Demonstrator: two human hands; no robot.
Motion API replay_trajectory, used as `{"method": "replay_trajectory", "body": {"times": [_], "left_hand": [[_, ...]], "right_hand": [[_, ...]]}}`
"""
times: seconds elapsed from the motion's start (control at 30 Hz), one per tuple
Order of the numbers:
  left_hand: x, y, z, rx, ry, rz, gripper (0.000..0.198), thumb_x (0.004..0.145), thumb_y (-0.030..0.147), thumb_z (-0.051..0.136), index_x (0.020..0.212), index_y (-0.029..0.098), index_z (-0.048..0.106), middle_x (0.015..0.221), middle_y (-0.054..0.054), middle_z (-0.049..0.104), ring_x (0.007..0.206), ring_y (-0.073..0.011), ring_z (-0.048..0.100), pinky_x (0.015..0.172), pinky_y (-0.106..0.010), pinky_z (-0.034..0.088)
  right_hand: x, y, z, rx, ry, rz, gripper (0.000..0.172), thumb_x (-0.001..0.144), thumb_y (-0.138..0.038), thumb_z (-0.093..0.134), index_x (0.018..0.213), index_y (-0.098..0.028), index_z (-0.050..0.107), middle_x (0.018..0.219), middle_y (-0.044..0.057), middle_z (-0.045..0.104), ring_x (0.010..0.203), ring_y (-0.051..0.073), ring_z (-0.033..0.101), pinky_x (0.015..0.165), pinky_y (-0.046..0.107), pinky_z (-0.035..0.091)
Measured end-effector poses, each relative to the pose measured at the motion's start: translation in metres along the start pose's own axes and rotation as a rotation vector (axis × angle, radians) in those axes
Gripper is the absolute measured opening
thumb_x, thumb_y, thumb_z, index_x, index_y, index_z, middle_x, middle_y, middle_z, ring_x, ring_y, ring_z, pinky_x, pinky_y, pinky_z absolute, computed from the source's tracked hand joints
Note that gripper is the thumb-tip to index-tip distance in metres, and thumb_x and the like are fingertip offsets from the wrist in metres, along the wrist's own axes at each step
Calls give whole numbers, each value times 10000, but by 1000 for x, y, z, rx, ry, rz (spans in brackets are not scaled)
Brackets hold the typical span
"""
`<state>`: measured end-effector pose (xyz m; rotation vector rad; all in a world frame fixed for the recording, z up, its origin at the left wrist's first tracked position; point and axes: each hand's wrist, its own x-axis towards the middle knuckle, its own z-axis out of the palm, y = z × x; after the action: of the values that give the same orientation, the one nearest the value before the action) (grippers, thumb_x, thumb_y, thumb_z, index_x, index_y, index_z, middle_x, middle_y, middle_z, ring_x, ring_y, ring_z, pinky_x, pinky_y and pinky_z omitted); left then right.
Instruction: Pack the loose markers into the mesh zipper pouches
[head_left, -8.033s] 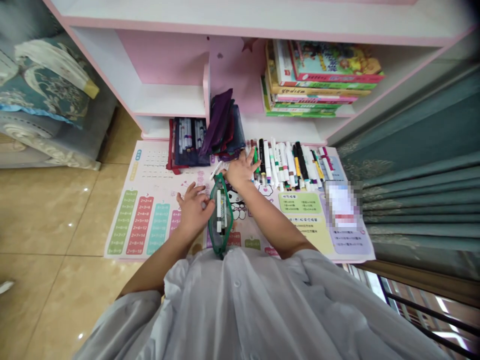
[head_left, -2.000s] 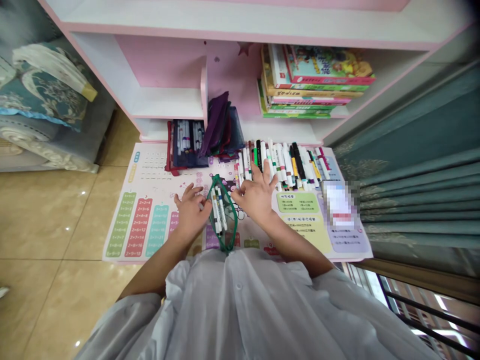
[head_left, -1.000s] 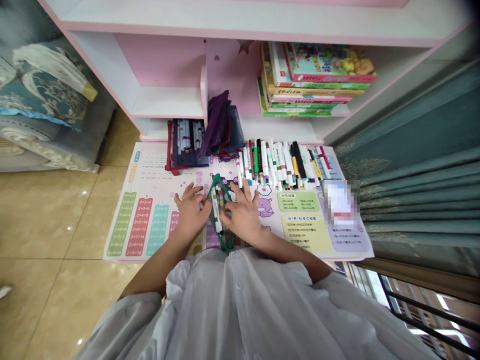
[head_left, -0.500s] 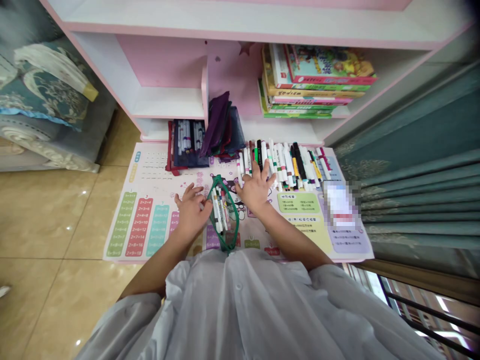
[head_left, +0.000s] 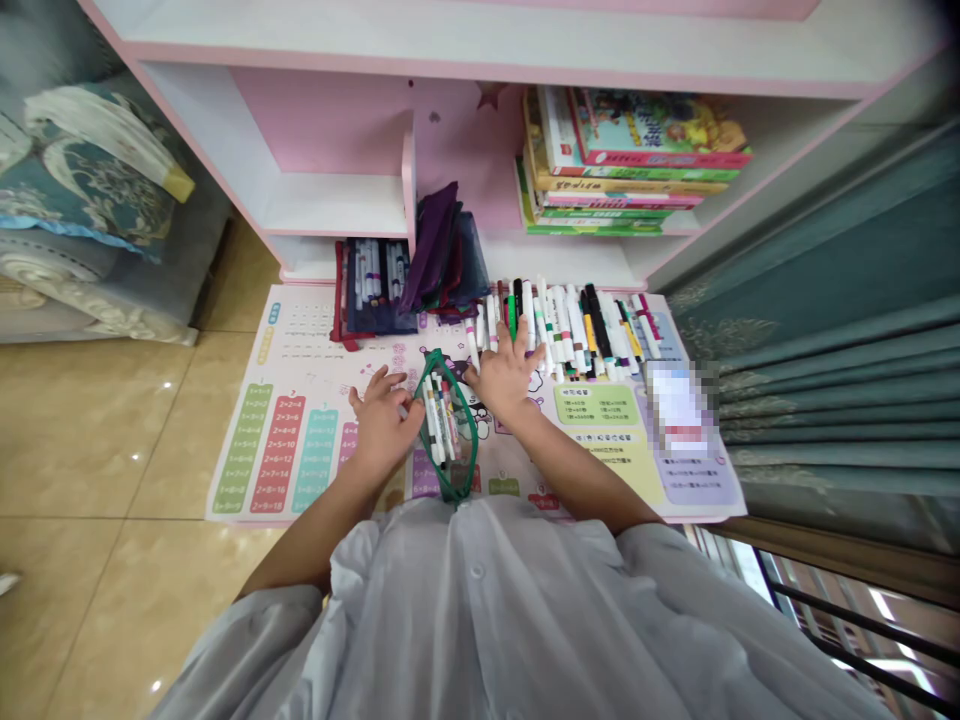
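Observation:
A green mesh pouch (head_left: 471,455) lies on the desk in front of my body, with several white markers (head_left: 440,415) inside it. My left hand (head_left: 386,415) rests at the pouch's left edge, fingers spread, the thumb side close to its rim. To the right of the pouch, my right hand (head_left: 510,375) reaches forward with its fingers apart. Its fingertips are at the near left end of a row of loose markers (head_left: 562,330). A single white marker (head_left: 472,342) lies at the row's left end, by my right thumb.
Filled mesh pouches (head_left: 375,280) and a pile of purple and blue pouches (head_left: 450,255) sit at the back left. Stacked books (head_left: 630,185) stand on the shelf. A phone with a blurred screen (head_left: 681,408) lies on the right of the printed desk mat (head_left: 360,375).
My right hand has drawn slightly back toward me and left. The leftmost marker of the row has shifted left, apart from the others. My left hand stays in place.

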<state>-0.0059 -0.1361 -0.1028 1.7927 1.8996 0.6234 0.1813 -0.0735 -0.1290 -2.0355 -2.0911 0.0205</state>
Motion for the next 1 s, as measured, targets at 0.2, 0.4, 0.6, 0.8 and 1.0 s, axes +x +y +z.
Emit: {"method": "replay_trajectory", "body": {"times": [0.2,0.4,0.6,0.8,1.0], "left_hand": [[-1,-2,1,6,10,24,242,821,285,542,597,196,565,1280,-83,662,1389,-330,440,1126,-718,175],[0,-1,0,2,9,25,253,822,281,529,586,192,549,1275,-87,667,1393,-324,437,1119,-724,179],[0,-3,3,12,27,41,199,814,265,536,635,196,589,1279,-78,668,1394,-332,436,1113,-734,177],[-1,-4,2,19,30,54,193,825,260,537,650,198,589,1282,-85,665,1398,-344,428,1106,-744,180],[-1,-2,1,39,22,42,179,830,275,526,701,202,627,1300,-95,652,1405,-359,415,1103,-764,171]], "right_hand": [[-15,2,-16,4,45,-13,236,801,-327,611,800,-140,754,1538,167,425,1471,477,212,1071,779,222],[-47,5,-40,59,136,-32,161,743,-260,625,612,-172,656,1510,136,471,1469,470,244,1068,757,251],[-79,-3,-64,218,222,-164,190,706,-235,623,532,-179,573,1464,131,523,1459,457,282,1062,714,277],[-90,-15,-73,273,31,-238,142,667,-213,642,536,-180,599,1473,132,527,1452,447,303,1072,705,268],[-82,-29,-56,240,-79,-247,63,671,-223,653,640,-185,691,1500,144,497,1466,443,273,1101,734,219]]}}
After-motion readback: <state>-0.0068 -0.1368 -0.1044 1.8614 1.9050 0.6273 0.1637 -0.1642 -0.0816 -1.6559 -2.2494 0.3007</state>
